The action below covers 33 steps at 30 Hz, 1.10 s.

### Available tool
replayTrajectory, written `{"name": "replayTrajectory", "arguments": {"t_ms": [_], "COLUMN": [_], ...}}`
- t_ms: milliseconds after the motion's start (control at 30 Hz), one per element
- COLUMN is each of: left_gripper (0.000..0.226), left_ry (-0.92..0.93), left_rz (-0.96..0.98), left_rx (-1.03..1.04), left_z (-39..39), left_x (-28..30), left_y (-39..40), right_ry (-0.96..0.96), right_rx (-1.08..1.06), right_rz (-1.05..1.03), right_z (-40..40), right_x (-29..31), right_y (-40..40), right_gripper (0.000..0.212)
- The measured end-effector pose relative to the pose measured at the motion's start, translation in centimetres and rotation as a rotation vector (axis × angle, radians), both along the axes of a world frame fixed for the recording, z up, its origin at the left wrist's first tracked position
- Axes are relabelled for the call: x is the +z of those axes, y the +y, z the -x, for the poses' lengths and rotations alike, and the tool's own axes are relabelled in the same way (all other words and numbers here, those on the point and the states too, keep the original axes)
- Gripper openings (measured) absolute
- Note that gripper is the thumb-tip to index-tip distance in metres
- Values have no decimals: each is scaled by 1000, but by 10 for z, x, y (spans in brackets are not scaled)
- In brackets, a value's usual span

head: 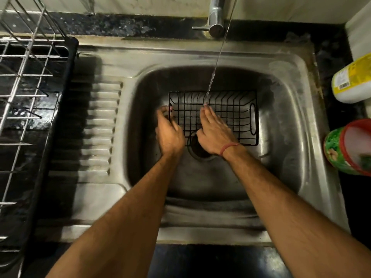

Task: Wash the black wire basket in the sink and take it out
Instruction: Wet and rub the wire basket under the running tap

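steel sink [291, 81]: left hand [169, 133] grips black wire basket [230, 115] edge; right hand [213, 133] flat inside.

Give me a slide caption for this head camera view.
Under running tap water, left hand grips black wire basket in sink; right hand rubs it.

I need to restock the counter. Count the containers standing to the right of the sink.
2: a yellow-labelled white bottle at the far right edge and a green tub with a red rim nearer. Both are cropped; more may lie outside the frame.
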<state>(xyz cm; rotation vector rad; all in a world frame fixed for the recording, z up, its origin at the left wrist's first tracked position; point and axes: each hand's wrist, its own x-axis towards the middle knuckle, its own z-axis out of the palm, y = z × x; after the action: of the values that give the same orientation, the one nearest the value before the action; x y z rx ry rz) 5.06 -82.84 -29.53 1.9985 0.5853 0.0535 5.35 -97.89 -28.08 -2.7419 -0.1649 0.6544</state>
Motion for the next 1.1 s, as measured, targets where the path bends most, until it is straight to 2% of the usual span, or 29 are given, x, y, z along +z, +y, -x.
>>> {"name": "replayTrajectory", "arguments": {"t_ms": [133, 200, 300, 467, 600, 700, 767, 900, 1033, 1067, 1100], "left_gripper": [62, 59, 48, 36, 42, 50, 50, 45, 44, 44, 43], "left_ry": [30, 64, 129, 22, 5, -66, -59, -54, -61, -56, -48], "left_rz": [-33, -53, -76, 5, 30, -33, -47, -41, -83, -87, -82], "left_rx": [-45, -44, -13, 13, 84, 83, 102, 144, 138, 138, 145], "left_z": [0, -2, -4, 0, 0, 1, 0, 0, 0, 0, 0], "left_x": [-7, -14, -14, -21, -18, -20, -20, -19, -19, -19, -19], "left_y": [4, 7, 6, 16, 15, 14, 14, 10, 11, 11, 11], "right_ry": [16, 21, 10, 73, 80, 37, 42, 59, 34, 35, 34], "right_rx": [172, 71, -175, -15, -254, 2, 100, -184, 122, 112, 17], "right_rz": [-48, -76, 8, -39, 39, 39, 17, 86, 25, 13, 9], "right_z": [5, 1, 3, -8, -12, -6, -7, -12, -6, -7, -8], "right_x": [-3, -2, 0, 1, 7, 2, 0, 5, 2, 1, 1], "right_y": [15, 5, 0, 5, -17, 15, 21, -3, 24, 24, 21], "right_gripper": [74, 73, 76, 74, 73, 77, 78, 76, 78, 77, 76]}}
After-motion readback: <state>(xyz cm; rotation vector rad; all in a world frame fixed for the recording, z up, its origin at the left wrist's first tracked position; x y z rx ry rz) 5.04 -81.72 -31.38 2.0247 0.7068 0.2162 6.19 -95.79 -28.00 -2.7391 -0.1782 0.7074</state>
